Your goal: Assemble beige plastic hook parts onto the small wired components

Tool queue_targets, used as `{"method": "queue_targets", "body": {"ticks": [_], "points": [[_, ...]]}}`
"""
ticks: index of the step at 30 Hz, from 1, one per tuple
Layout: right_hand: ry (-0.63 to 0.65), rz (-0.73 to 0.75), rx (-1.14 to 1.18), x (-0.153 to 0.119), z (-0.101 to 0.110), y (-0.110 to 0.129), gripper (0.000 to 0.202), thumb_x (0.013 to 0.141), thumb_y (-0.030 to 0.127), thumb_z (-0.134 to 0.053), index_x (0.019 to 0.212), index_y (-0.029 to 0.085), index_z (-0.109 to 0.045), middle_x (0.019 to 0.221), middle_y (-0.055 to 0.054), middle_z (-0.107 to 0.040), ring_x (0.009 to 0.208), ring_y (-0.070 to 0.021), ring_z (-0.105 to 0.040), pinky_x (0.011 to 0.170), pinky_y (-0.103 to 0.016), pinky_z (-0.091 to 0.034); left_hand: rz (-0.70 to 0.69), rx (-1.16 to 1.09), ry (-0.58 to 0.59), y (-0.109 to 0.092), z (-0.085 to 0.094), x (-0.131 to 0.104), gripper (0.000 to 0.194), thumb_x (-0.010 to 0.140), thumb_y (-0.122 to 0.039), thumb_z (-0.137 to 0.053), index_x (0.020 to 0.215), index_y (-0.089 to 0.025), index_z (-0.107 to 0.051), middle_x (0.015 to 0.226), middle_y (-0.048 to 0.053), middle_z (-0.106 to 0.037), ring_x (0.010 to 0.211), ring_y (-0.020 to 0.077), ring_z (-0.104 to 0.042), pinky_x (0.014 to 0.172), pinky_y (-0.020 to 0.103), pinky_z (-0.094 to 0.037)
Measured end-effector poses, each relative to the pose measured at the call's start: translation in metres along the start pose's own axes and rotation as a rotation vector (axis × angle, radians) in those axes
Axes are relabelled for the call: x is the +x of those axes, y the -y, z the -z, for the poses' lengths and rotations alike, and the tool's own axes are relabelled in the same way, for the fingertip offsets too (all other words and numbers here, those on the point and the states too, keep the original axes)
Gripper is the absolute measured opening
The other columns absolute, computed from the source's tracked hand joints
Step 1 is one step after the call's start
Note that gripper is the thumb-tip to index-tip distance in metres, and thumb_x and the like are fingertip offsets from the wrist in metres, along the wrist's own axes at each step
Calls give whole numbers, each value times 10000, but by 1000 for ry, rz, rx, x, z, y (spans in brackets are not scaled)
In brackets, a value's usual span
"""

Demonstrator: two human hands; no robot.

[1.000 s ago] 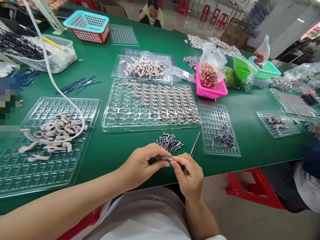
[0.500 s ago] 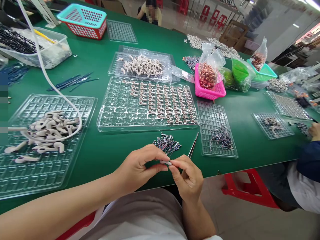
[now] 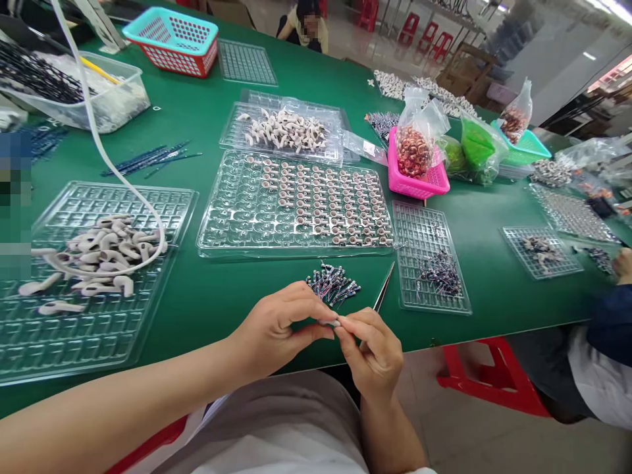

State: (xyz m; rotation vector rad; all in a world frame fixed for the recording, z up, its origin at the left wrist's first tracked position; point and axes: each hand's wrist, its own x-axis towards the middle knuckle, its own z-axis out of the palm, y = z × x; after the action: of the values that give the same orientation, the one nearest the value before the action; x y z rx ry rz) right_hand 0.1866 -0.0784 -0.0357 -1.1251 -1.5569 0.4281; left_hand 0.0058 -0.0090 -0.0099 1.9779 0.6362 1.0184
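Note:
A small white part is pinched between the fingertips of my left hand, mostly hidden by them. The fingertips of my right hand press on its right end. Just behind the hands is a pile of small dark wired pieces. Tweezers lie right of that pile, partly behind my right hand. Farther back, a clear tray holds rows of pale parts with round openings on its right side. Loose white curved parts are heaped on stacked trays behind it.
At left, a tray carries more white parts, with a white cable looping over it. A pink basket stands beyond the right-hand tray of wired pieces. At far right, a person's hand shows.
The view has shifted slightly, so the table's objects appear a little farther right. Both hands keep their pinch on the white part, which shows slightly less between the fingers.

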Motion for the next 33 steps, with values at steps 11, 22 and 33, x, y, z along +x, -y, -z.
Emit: {"method": "queue_targets", "body": {"ticks": [11, 22, 33], "points": [[-47, -220, 67, -4, -4, 0, 137, 886, 84, -604, 877, 217, -635, 758, 6, -606, 684, -127, -558, 608, -269, -440, 148, 40, 54, -4, 1, -4, 314, 822, -169, -764, 1117, -180, -656, 904, 22, -706, 867, 164, -631, 787, 274, -523], [-18, -236, -27, -3, -4, -2, 104, 911, 155, -589, 826, 213, -595, 752, 16, -582, 672, -116, -547, 614, -245, -440, 61, 333, 33, -11, 3, -2, 95, 918, -178, -603, 895, -156, -693, 737, 23, -697, 706, 167, -600, 639, 281, -458], [49, -178, -50, -3, 1, -7, 62, 906, 270, -632, 918, 227, -675, 872, -20, -683, 717, -135, -624, 651, -228, -487, 407, 865, -403, -24, 129, -35, 238, 924, -336, -548, 976, -180, -720, 915, 57, -730, 838, 219, -681, 759, 316, -516]]}}
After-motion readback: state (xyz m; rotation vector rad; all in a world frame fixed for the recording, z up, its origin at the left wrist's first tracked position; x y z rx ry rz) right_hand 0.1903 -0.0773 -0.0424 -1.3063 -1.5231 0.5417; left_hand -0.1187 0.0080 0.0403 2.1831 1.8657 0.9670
